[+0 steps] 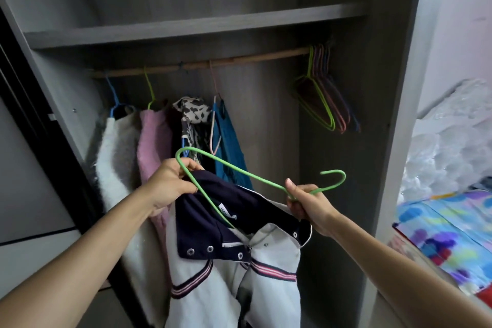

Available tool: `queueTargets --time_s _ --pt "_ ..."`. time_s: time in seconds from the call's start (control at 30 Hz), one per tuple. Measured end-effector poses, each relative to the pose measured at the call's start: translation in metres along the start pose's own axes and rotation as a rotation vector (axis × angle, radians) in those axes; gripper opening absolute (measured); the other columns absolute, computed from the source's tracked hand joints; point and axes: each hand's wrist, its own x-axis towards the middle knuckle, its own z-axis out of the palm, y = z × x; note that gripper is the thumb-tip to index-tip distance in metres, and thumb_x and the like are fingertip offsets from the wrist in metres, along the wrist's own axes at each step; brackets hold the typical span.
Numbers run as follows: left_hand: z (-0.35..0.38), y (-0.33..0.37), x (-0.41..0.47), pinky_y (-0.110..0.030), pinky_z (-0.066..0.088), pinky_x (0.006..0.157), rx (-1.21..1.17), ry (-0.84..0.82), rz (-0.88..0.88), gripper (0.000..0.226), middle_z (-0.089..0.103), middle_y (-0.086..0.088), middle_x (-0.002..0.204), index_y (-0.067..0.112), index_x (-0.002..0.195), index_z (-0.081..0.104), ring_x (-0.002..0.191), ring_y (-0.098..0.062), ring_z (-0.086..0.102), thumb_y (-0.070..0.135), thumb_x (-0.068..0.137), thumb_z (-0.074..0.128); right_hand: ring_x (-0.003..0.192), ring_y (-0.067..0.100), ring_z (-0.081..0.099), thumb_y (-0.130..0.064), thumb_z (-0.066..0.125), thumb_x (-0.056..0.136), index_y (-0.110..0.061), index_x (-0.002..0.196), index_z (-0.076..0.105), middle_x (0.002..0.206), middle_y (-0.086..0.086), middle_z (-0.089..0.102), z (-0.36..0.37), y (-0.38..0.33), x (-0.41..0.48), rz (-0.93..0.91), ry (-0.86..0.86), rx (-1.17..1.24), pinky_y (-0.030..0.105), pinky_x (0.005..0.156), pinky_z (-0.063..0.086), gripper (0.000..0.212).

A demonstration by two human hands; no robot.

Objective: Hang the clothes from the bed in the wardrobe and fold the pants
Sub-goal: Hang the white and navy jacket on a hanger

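Gripping the green hanger at its bend with the navy collar, my left hand is closed; my right hand pinches the hanger's neck below the hook. The white snap-button jacket hangs from both hands before the wardrobe. Beyond, hung garments and spare hangers share the wooden rail.

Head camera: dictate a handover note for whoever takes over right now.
Left hand grips the hanger by its end, at the jacket collar. Right hand grips the hanger below its hook.
Hanger partly inside the jacket neck, held before the rail.
Done: several clothes hang on the rail's left.
Left: seat the jacket, hang it on the rail. Pants not in view.
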Motion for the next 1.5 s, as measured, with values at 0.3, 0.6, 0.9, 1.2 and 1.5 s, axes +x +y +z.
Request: queueTargets --time_s 0.3,0.6,0.9,1.2,1.5 --pt "-0.001 0.019 0.014 -0.015 0.052 0.063 -0.224 0.141 0.126 0.049 0.066 -0.007 0.084 0.009 0.091 0.064 0.078 -0.009 0.065 -0.031 0.073 0.042 0.076 0.027 0.065 -0.081 0.046 0.073 -0.016 0.105 0.075 0.107 0.017 0.071 0.024 0.015 -0.002 0.088 -0.089 -0.055 0.031 0.056 0.052 0.078" --pt "-0.026 -0.015 0.019 -0.027 0.055 0.078 -0.010 0.251 0.098 0.051 0.066 -0.005 0.089 0.019 0.093 0.062 0.084 -0.018 0.061 -0.028 0.074 0.053 0.051 0.013 0.027 -0.055 0.054 0.086 -0.020 0.054 0.034 0.053 0.000 0.029 0.040 -0.024 -0.007 -0.143 0.005 -0.115 0.031 0.049 0.021 0.051" --pt "-0.008 -0.063 0.006 -0.032 0.046 0.068 0.683 0.363 -0.088 0.027 0.064 -0.009 0.085 0.013 0.092 0.060 0.075 -0.026 0.059 0.007 0.070 0.073 0.051 0.022 0.044 -0.042 0.062 0.091 -0.005 0.068 0.051 0.058 0.009 0.043 0.027 -0.083 0.002 -0.223 0.098 0.065 0.027 0.050 0.038 0.045" --pt "0.031 -0.052 0.018 -0.027 0.053 0.043 -0.611 0.167 -0.688 0.022 0.065 -0.009 0.054 0.007 0.073 0.062 0.043 -0.021 0.063 0.004 0.090 0.048 0.045 0.012 0.030 -0.047 0.062 0.082 -0.013 0.050 0.044 0.049 0.002 0.033 -0.037 -0.033 -0.029 -0.062 -0.068 -0.485 0.025 0.045 0.024 0.050" --pt "0.036 -0.012 0.028 -0.032 0.053 0.070 -0.916 -0.263 -0.452 0.047 0.059 -0.015 0.088 0.002 0.106 0.058 0.075 -0.025 0.061 0.017 0.063 0.068 0.044 0.006 0.042 -0.031 0.055 0.092 -0.017 0.045 0.058 0.047 -0.005 0.049 -0.067 -0.021 -0.047 0.049 -0.029 -0.396 0.017 0.046 0.035 0.050"
